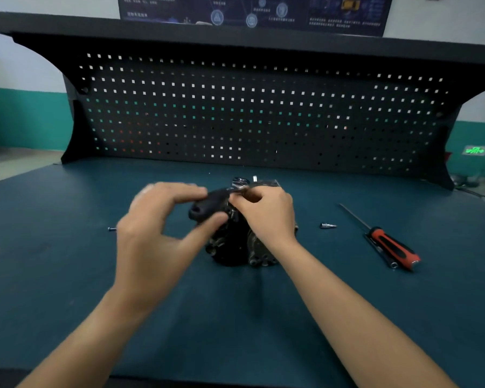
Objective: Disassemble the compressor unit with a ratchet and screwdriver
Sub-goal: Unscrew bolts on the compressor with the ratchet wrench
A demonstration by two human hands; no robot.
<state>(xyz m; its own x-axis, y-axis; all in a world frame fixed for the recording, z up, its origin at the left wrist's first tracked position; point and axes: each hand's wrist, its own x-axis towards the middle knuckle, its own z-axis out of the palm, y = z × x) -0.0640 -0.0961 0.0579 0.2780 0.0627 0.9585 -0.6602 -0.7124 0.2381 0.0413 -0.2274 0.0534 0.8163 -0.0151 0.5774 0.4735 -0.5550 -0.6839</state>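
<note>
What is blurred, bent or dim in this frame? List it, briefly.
Head view: motion blur smears the left hand at the ratchet handle; the right hand and screwdriver are sharper; wide-angle distortion bows the pegboard; light is dim and even, without glare; the compressor looks murky.

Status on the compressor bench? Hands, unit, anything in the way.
Left hand pinches ratchet handle; right hand curled at its head. Compressor on mat, under both hands. Screwdriver and loose bit lie right, apart from the work.
</note>
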